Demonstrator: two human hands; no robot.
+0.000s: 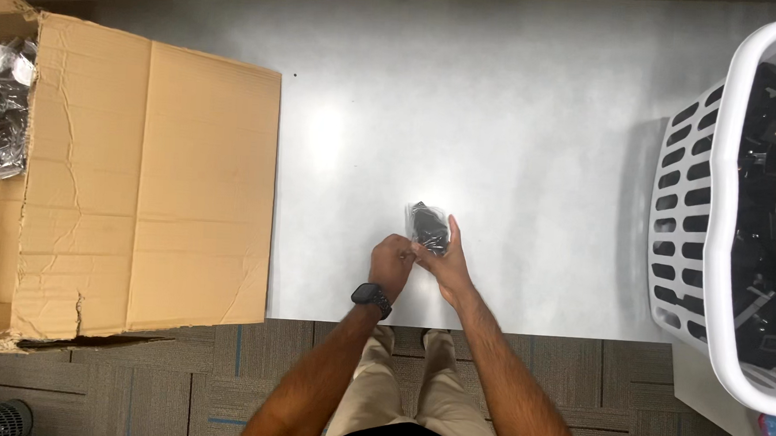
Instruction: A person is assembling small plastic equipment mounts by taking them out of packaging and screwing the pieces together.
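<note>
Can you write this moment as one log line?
left hand: pinching small clear plastic bag with black part | right hand: holding bag | over white table

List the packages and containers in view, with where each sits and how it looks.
Small clear plastic bag with a black part: table centre, held by left hand and right hand.
Cardboard box: left, brown, open, silvery bags inside.
Laundry basket: right, white, slotted, black parts inside.

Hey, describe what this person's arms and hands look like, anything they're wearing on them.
Both forearms are bare, with no sleeves in view. The left hand has a black watch with a dark band strapped at the wrist. The right hand wears nothing: no glove or band shows.
</note>
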